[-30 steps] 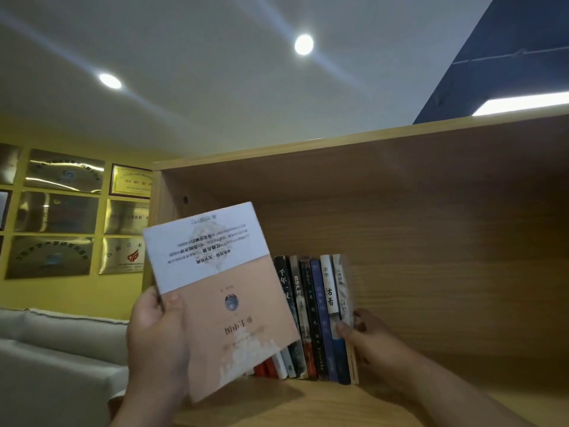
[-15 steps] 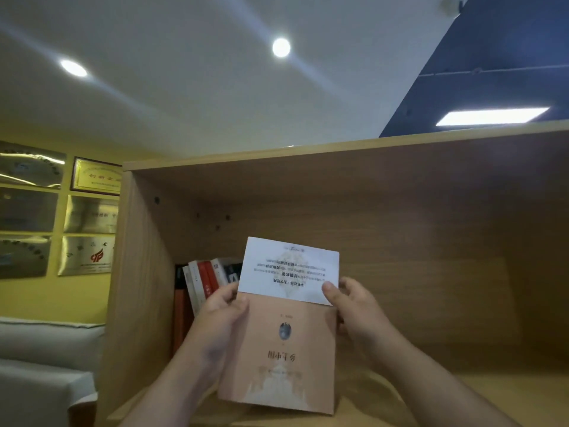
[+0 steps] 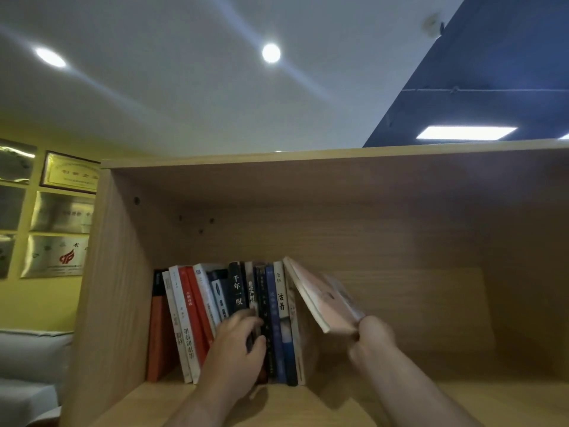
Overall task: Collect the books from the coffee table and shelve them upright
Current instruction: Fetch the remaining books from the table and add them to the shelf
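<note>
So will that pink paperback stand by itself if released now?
Probably slides down: the pink paperback leans tilted, top against the row, its lower end held by the right hand. Thin, so likely light and somewhat floppy.

This looks like a company office lounge. In the left of the frame, a yellow wall carries rows of metal award plaques and a framed certificate. Recessed downlights sit in the white ceiling, and a flat panel light in a blue section at upper right. A grey sofa sits at lower left, beside a wooden bookcase holding a row of books.
</note>
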`<state>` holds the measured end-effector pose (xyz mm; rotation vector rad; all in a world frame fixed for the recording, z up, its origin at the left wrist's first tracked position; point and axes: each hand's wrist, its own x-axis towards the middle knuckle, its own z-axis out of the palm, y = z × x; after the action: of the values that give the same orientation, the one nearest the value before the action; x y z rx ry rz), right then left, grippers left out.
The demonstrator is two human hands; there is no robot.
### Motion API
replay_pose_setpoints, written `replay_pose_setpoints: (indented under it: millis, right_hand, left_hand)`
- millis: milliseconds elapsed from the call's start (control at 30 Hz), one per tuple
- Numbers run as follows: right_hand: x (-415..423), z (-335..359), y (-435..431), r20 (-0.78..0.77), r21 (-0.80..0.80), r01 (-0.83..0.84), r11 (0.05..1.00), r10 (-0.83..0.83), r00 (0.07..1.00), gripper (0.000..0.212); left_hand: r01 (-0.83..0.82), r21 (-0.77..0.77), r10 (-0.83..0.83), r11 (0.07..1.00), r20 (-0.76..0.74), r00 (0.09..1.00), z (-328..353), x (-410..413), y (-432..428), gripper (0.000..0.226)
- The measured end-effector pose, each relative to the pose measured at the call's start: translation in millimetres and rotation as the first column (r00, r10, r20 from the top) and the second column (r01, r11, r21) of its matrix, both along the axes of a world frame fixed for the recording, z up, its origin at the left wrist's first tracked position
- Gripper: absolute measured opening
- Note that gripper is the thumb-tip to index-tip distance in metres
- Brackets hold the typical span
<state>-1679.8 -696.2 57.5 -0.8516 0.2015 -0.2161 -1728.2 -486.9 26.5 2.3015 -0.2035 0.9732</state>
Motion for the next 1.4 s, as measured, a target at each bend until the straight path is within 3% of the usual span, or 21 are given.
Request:
replay_pose_setpoints:
  millis: [133,267,367,433,500,667,733,800,867,967,1067,1167,1233,1333,1400]
  right_hand:
    - [-10,4,14,0.007,-0.009,-0.179,0.984,0.179,0.984,0.027]
    - [-6,2,16,-0.061,-0.084,-0.316,0.945,0.312,0.948,0.04]
    - [0,-5,19,-0.198,-0.215,-0.448,0.868,0.41,0.89,0.048]
    - [-1,-8,23,-0.246,-0.291,-0.494,0.819,0.435,0.866,0.043]
    - [0,-11,28,-0.253,-0.355,-0.525,0.773,0.462,0.85,0.044]
    - [-2,-14,43,-0.258,-0.507,-0.499,0.702,0.429,0.866,0.029]
    - [4,-19,39,-0.212,-0.671,-0.378,0.637,0.324,0.922,0.03]
    - [43,-37,31,-0.135,-0.844,-0.242,0.478,0.249,0.959,0.03]
    - [60,-44,26,-0.029,-0.881,-0.144,0.45,0.252,0.967,0.032]
    - [24,-34,32,0.043,-0.862,-0.144,0.485,0.355,0.934,0.022]
    - [2,-25,31,0.008,-0.856,-0.205,0.474,0.408,0.913,0.026]
    - [3,-26,30,-0.04,-0.862,-0.254,0.439,0.44,0.897,0.03]
    - [9,-27,29,-0.064,-0.833,-0.297,0.467,0.452,0.89,0.035]
    - [16,-29,28,-0.105,-0.813,-0.344,0.47,0.463,0.88,0.044]
    - [20,-30,29,-0.125,-0.821,-0.349,0.453,0.453,0.883,0.049]
  left_hand:
    - [0.001,-0.026,0.0,1.0,0.039,0.999,-1,3,7,0.033]
    - [-0.009,-0.055,0.013,0.998,0.084,0.996,0,6,10,0.049]
    - [0.047,0.163,-0.067,0.985,0.116,0.991,-1,0,4,0.08]
    - [0.082,0.386,-0.144,0.919,0.134,0.98,-2,-7,-7,0.095]
    - [0.117,0.488,-0.21,0.865,0.14,0.968,-2,-10,-16,0.105]
    - [0.079,0.361,-0.178,0.929,0.248,0.952,8,4,-16,0.076]
    - [0.097,0.33,-0.194,0.939,0.276,0.941,19,6,-18,0.072]
    - [0.146,0.239,-0.219,0.96,0.317,0.923,37,8,-26,0.066]
    - [0.187,0.098,-0.209,0.977,0.305,0.929,58,18,-33,0.056]
    - [0.159,-0.052,-0.142,0.986,0.239,0.961,81,39,-40,0.044]
    - [0.026,0.019,-0.029,0.999,0.196,0.98,89,45,-43,0.046]
    - [0.023,0.081,-0.037,0.996,0.175,0.984,86,40,-43,0.06]
    - [0.046,-0.003,-0.045,0.999,0.175,0.984,72,27,-34,0.065]
    - [-0.156,-0.232,0.208,0.96,0.221,0.953,38,3,0,0.066]
    - [-0.271,-0.425,0.335,0.864,0.082,0.939,19,0,36,0.063]
